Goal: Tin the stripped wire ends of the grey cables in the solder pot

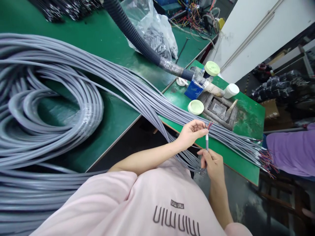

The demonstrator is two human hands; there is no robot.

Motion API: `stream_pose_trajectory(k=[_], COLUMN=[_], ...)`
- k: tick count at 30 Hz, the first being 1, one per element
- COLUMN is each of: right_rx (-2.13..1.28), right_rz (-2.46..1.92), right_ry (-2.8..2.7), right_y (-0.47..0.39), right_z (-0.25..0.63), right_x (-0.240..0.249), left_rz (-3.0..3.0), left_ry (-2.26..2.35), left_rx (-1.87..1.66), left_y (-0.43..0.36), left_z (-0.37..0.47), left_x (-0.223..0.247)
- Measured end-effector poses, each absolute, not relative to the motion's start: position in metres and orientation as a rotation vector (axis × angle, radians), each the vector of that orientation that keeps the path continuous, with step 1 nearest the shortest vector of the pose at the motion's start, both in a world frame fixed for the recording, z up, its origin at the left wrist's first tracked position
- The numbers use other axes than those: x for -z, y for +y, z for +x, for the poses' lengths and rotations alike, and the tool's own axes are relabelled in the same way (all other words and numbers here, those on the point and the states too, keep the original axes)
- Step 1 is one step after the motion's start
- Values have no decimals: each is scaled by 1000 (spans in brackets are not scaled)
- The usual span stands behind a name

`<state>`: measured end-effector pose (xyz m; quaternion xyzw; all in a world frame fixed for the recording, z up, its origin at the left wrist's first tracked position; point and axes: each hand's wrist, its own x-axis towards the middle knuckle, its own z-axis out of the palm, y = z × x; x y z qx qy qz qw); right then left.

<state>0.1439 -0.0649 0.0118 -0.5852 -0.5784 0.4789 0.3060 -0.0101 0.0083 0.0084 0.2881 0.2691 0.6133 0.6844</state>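
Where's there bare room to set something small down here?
Probably widest: the left tabletop's green patch bordered by the black bundle, grey cables and black hose. Narrower: a strip of the right tabletop between the cables and its front edge, beside the right hand. It's crowded around the square tray, where the blue box and white tub stand close.

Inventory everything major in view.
Held cable: one, grey, both hands
Other cables: many, grey, left, centre
Tabletops: at least two, green, beneath
Hose: one, dark, top centre
Bag: one, clear, behind hose
Loose wires: many, multicoloured, top
Box: one, blue, hose end
Round pieces: two, pale-green, near box
Tub: one, white, near tray
Tray: one, dark, beside tub
Sleeve: one, purple, right edge
Left hand: one, exposed-wire end
Right hand: one, below left
Shirt: one, pink, bottom
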Motion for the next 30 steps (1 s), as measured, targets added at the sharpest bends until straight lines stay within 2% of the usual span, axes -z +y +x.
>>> stream_pose_trajectory(k=[3, 9, 13, 17, 19, 24, 30], right_rx=[-1313, -1406, -1388, -1411, -1413, -1133, -1217], right_rz=[-1527, -1494, -1487, -1514, -1516, -1440, -1193], right_ry=[-1509, -1425, -1390, -1471, -1538, -1424, -1279], right_y=[-65, -64, -67, -63, -55, -32, -23], right_z=[142, 140, 137, 139, 145, 159, 135], right_x=[-8, -2, 1, -7, -16, -37, -49], left_rz=[759, 1446, 1067, 749, 720, 811, 877], left_ry=[660, 719, 739, 547, 481, 404, 363], left_rx=[-1456, -1477, -1474, -1118, -988, -848, -755], left_y=[8, 3, -1, -8, -11, -17, -24], left_z=[-12, -21, -14, -10, -12, -16, -16], left_x=[-5, 12, 14, 11, 10, 10, 14])
